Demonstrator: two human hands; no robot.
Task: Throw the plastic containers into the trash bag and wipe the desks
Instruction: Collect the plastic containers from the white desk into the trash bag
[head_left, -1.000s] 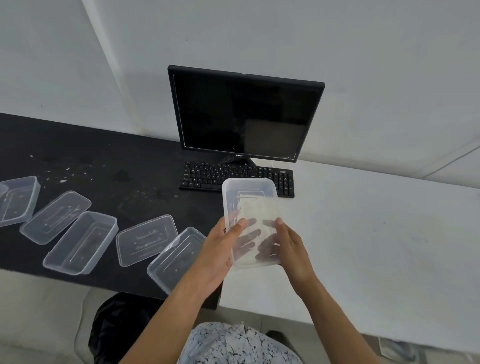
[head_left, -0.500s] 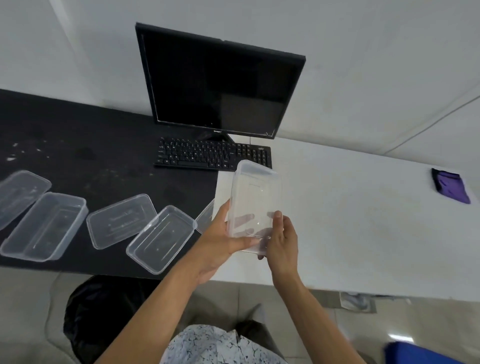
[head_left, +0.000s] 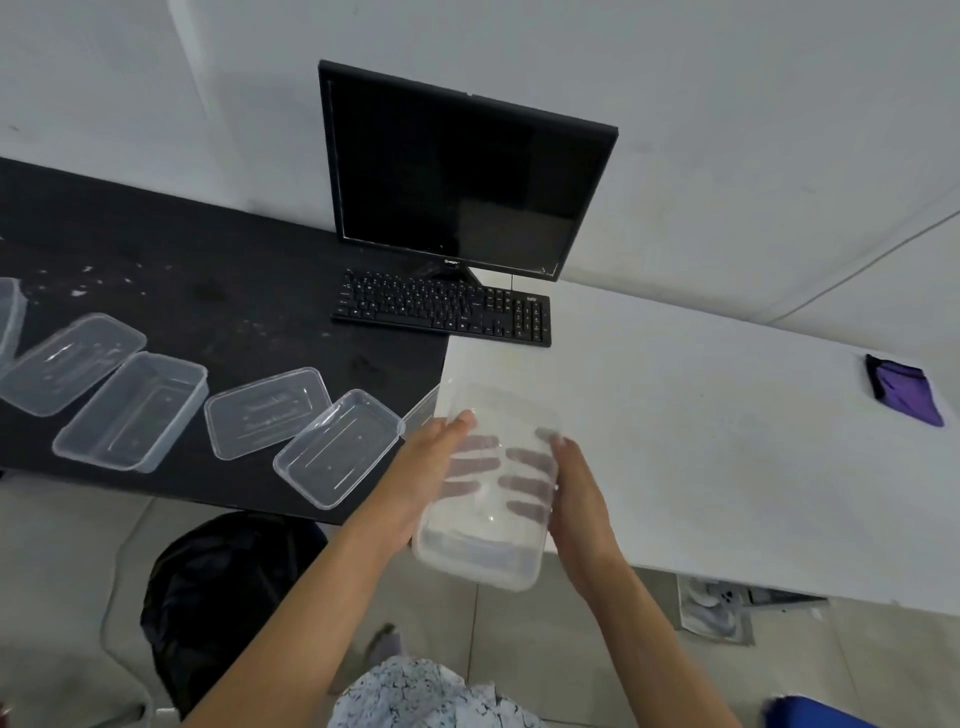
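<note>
I held the clear container (head_left: 488, 535) over the white desk (head_left: 701, 467) front edge. My left hand (head_left: 426, 483) and right hand (head_left: 576, 499) each gripped a long side, fingers curled underneath, probably to steady it for the trash bag (head_left: 218, 587) on the floor to the left. Other containers (head_left: 337, 454) waited on the black desk (head_left: 208, 270).

A black monitor (head_left: 462, 176) is standing upright with its screen dark, backing onto a pale wall (head_left: 727, 104), and a black keyboard (head_left: 441, 309) is lying just in front of its stand. A thin line (head_left: 857, 270) is running diagonally across the wall at the right. On the tiled floor (head_left: 519, 649) a pair of pale sneakers (head_left: 711, 608) is sitting — and a blue object (head_left: 815, 714), cut off by the frame, is showing at the bottom right.
</note>
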